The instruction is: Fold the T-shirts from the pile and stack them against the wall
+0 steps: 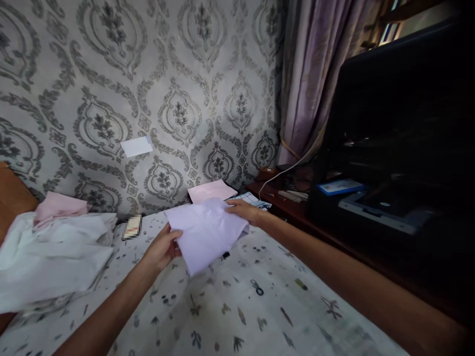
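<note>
A folded lavender cloth (pixel 208 232), perhaps a shirt, is held up between my two hands above the bed. My left hand (pixel 165 247) grips its left edge, with the thumb on top and the fingers underneath. At its far right edge, my right hand (pixel 243 210) has its fingers closed on the fabric. Just beyond the cloth lies a folded pink cloth (pixel 211 189), and beside that a checked blue-white cloth (pixel 250 200) is partly hidden by my right hand.
White clothes (pixel 55 252) are heaped at the left with a pink garment (pixel 59 205) on top. A small blurred packet (pixel 132 227) lies near the wall. On the right, a dark red-brown table (pixel 267 190) carries a white cable and other items beside a large black object (pixel 393 113).
</note>
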Tool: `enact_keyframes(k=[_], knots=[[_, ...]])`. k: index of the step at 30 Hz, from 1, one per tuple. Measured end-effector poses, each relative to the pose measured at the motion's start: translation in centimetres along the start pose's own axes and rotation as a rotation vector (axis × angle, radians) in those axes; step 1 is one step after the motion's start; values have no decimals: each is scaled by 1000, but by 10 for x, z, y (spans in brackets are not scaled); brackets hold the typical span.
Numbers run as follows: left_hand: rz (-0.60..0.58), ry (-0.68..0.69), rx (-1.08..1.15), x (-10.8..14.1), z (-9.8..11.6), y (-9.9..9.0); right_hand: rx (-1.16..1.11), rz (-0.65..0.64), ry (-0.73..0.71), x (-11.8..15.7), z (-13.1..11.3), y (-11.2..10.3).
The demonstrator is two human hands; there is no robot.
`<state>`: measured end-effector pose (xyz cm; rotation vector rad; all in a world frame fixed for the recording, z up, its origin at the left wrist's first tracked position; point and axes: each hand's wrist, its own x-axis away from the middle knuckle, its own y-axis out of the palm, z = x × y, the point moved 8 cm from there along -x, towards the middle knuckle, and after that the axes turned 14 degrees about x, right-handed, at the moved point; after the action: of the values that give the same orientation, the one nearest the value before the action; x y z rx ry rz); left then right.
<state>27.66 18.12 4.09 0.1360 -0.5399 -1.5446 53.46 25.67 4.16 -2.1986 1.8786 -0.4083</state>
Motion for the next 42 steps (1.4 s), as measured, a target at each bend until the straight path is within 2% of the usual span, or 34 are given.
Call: enact_keyframes(k=[3, 6, 10, 12, 14, 18, 21, 24, 29, 31, 33, 36, 38, 40, 42], knots=[[-48, 36, -21, -64, 23, 31, 160, 156, -41, -43, -11, -44], [-70, 90, -34, -126, 43, 54, 249, 272, -76, -85, -21, -82], [-77, 196, -55, -196, 64, 72, 369, 386, -124, -139, -30, -114], [-48, 224, -107, -225, 64, 73, 441, 435, -138, -164, -28, -119], [-4, 230, -155, -249, 55, 68, 522, 471, -133, -186, -19, -118], [117, 211, -228, -287, 18, 45, 683, 488, -36, -217, 22, -103], [201, 205, -281, -303, -3, 27, 785, 464, 51, -226, 49, -94], [231, 225, -331, -310, -7, 19, 873, 436, 74, -226, 54, -91], [226, 318, -438, -305, 8, 25, 1026, 478, 122, -204, 30, -88], [223, 386, -492, -300, 14, 30, 1091, 503, 83, -193, 15, -73], [226, 472, -556, -290, 17, 33, 1195, 515, -73, -184, -2, -45], [227, 581, -671, -265, 9, 28, 1329, 411, -310, -179, -7, 9], [206, 620, -769, -242, -5, 16, 1345, 252, -309, -184, 12, 36], [153, 653, -889, -211, -18, 0, 1322, 164, -274, -193, 31, 48], [123, 676, -989, -176, -23, -24, 1285, 161, -286, -201, 42, 51]])
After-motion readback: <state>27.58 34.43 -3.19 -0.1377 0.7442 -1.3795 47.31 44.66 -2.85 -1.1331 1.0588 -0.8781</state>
